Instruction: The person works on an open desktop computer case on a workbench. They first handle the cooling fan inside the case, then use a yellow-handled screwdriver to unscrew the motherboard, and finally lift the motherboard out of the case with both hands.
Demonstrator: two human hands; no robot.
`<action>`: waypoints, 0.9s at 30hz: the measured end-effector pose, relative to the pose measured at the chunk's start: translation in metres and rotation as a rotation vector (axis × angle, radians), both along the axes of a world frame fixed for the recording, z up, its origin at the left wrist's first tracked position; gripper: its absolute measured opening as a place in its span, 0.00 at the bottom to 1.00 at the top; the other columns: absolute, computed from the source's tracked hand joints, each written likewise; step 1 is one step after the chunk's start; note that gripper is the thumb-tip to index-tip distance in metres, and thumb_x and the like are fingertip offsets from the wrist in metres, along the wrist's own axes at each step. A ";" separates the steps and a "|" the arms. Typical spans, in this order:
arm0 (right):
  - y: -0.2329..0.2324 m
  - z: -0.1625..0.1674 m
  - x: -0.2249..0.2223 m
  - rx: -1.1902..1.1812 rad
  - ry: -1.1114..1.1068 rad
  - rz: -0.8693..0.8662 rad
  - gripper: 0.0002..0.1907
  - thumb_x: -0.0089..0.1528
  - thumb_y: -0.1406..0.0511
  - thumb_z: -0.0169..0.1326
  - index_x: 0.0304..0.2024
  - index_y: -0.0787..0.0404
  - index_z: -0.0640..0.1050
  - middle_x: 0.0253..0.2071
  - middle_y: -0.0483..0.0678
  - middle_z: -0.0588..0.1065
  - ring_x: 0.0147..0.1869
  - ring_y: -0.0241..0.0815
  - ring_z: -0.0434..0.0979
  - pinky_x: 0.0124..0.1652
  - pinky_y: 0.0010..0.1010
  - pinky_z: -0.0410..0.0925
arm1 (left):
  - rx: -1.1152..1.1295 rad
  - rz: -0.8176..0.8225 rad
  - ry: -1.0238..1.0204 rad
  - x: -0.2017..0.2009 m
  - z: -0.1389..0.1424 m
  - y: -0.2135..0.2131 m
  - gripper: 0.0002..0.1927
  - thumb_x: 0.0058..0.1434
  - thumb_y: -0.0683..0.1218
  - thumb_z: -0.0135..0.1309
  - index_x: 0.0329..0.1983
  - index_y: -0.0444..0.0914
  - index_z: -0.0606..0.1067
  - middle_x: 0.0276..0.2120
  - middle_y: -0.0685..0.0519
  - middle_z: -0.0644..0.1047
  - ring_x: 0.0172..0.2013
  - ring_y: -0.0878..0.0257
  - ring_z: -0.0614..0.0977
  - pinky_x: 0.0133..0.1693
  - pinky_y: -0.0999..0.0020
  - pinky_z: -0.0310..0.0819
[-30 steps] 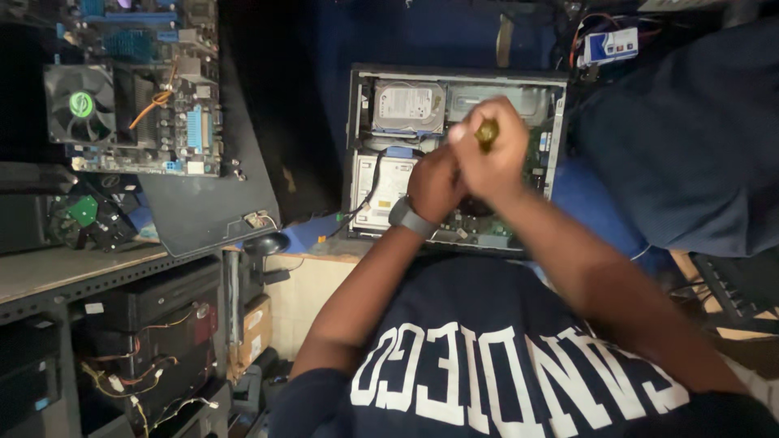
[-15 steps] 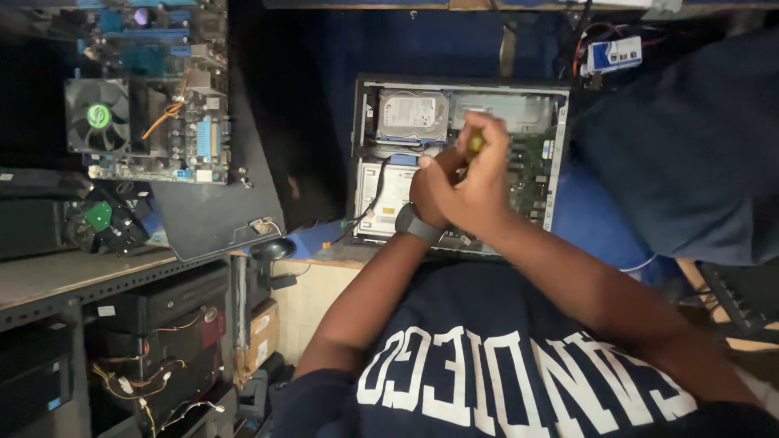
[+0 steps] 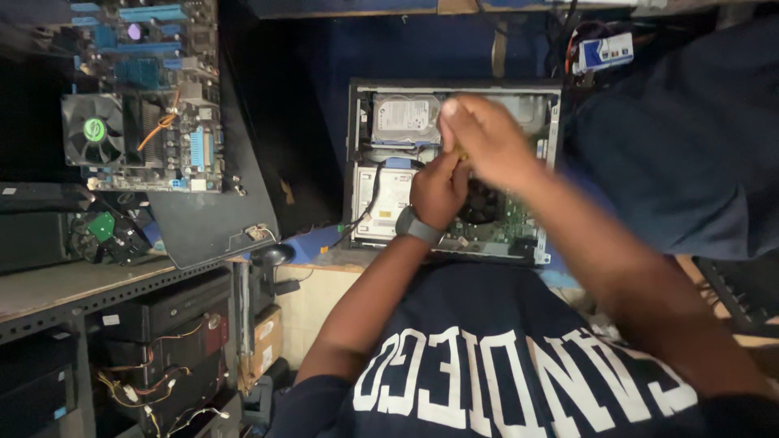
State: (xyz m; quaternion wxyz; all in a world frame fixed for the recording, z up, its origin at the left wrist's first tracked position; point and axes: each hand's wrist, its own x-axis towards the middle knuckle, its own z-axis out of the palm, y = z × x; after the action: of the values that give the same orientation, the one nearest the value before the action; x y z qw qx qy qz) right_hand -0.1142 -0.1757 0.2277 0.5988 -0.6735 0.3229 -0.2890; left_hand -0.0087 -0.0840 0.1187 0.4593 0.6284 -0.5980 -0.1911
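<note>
While the left hand (image 3: 438, 188) grips a screwdriver (image 3: 459, 154) over the open computer case (image 3: 355, 162), the blurred right hand (image 3: 485, 142) curls around its top at one o'clock.

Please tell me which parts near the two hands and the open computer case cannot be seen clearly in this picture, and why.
- Head view: the tool in the left hand is almost fully covered by both hands; its tip cannot be seen.
- The right hand is motion-blurred; its grip cannot be made out.
- The middle of the open computer case is hidden behind the hands.
- The hard drive label is too small to make out.
</note>
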 end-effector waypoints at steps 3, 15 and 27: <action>0.061 -0.002 0.030 -0.230 -0.299 -0.460 0.20 0.73 0.58 0.52 0.46 0.71 0.64 0.37 0.43 0.63 0.39 0.31 0.63 0.37 0.25 0.62 | 0.160 -0.027 0.165 -0.002 -0.003 0.008 0.08 0.66 0.44 0.53 0.47 0.39 0.77 0.36 0.44 0.82 0.37 0.46 0.84 0.36 0.53 0.77; -0.033 -0.022 -0.028 0.425 -0.508 0.679 0.27 0.79 0.58 0.45 0.23 0.56 0.65 0.19 0.39 0.66 0.26 0.32 0.62 0.33 0.26 0.60 | 0.062 -0.282 -0.023 0.004 -0.031 0.003 0.12 0.65 0.40 0.51 0.52 0.38 0.73 0.39 0.37 0.79 0.40 0.37 0.81 0.40 0.45 0.75; 0.002 -0.032 -0.019 -0.003 -0.201 0.204 0.20 0.68 0.60 0.56 0.25 0.63 0.70 0.23 0.41 0.66 0.27 0.31 0.62 0.28 0.24 0.58 | 0.002 -0.235 0.025 -0.001 -0.008 0.017 0.11 0.64 0.40 0.54 0.50 0.36 0.73 0.39 0.37 0.79 0.41 0.37 0.81 0.41 0.47 0.76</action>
State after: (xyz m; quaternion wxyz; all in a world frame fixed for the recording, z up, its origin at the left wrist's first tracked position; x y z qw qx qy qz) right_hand -0.1336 -0.1735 0.1956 0.6532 -0.6716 0.1908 -0.2930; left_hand -0.0094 -0.0672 0.1106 0.4405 0.5520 -0.6616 -0.2521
